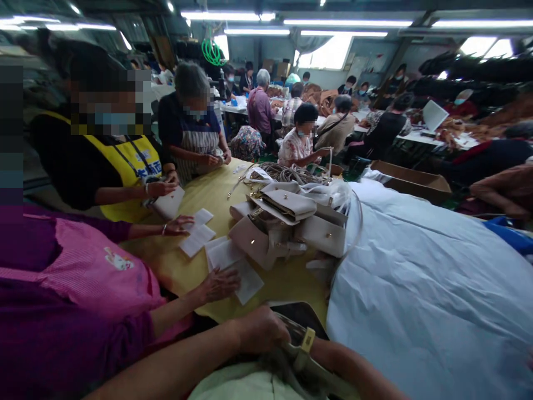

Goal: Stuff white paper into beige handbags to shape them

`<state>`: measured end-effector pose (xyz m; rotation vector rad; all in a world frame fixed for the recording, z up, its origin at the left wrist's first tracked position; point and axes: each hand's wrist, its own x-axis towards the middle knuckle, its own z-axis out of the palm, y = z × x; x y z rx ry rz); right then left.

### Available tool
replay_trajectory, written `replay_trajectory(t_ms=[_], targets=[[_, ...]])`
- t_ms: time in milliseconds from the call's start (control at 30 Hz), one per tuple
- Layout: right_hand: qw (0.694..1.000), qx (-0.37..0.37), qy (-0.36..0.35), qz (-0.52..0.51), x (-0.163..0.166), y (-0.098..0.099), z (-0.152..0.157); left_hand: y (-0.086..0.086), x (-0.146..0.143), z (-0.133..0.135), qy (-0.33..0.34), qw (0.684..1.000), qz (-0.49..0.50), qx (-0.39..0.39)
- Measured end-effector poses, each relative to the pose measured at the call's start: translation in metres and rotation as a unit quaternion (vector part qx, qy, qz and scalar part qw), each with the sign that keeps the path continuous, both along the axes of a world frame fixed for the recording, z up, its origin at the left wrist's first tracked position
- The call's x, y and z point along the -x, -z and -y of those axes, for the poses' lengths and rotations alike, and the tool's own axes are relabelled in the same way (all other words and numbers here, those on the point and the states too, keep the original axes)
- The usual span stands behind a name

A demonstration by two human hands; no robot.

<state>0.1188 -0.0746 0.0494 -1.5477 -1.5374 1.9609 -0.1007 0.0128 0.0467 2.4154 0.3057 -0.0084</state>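
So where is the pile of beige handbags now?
The pile of beige handbags lies mid-table on the yellow table, beside the white sheet, right of the paper slips.

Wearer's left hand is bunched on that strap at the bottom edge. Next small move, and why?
Probably lift the strap toward the table. The left hand is closed over it low, near the lap, below the tabletop; the right hand is out of view, only its forearm shows. The beige handbags lie ahead.
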Motion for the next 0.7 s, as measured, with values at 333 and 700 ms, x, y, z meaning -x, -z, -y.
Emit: replay_trajectory(t_ms=[333,700], targets=[[0.958,-0.121,0.258,-0.020,-0.095,0.035,0.053,-0.032,-0.034,-0.054,-0.265,0.954,-0.132,0.051],[0.918,-0.246,0.308,-0.032,-0.067,0.055,0.048,-0.006,-0.037,-0.038,-0.577,0.695,-0.075,0.421]])
